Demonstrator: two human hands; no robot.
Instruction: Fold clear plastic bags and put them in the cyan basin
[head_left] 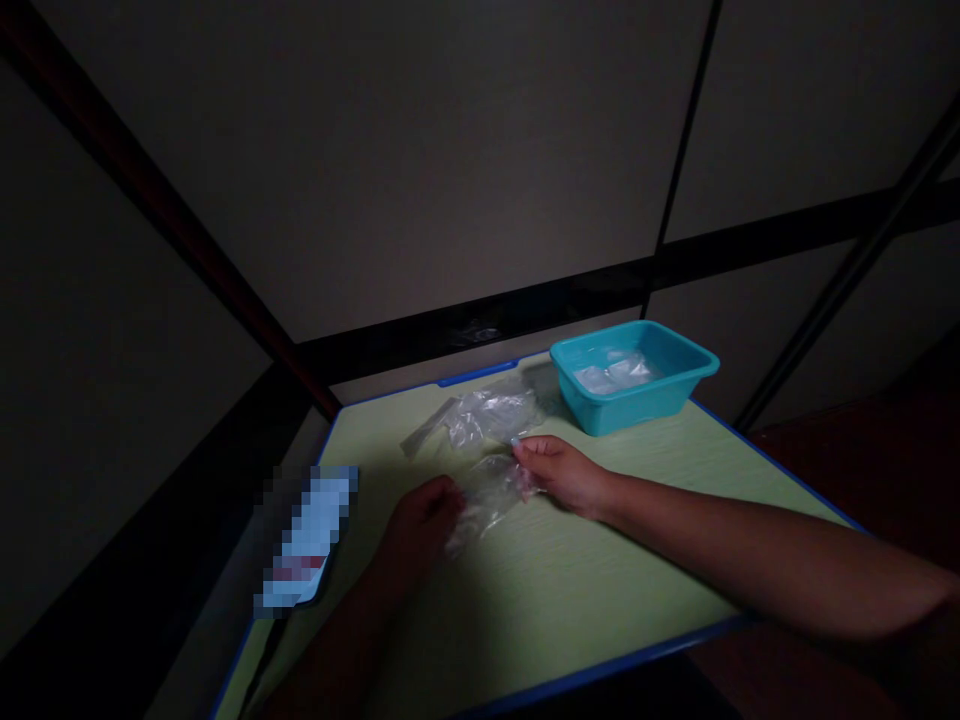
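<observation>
Dim light fell over the pale green counter (600, 600) with its blue edging, set against dark panels (465, 180). Near its middle the person's right hand (559, 470) pinched one side of a clear plastic bag (491, 500), while the left hand (427, 510) had its fingers curled at the other side; whether they gripped it was too dark to tell. Thin film like that could have torn or stretched if the hands had pulled apart too hard, and a loose left hold could have let it slip. Just beyond lay more crumpled clear plastic (491, 410), close enough to cling or be dragged along. The turquoise basin (634, 400), holding further plastic, sat near the far edge, where a careless knock from the right arm could have shifted it.
</observation>
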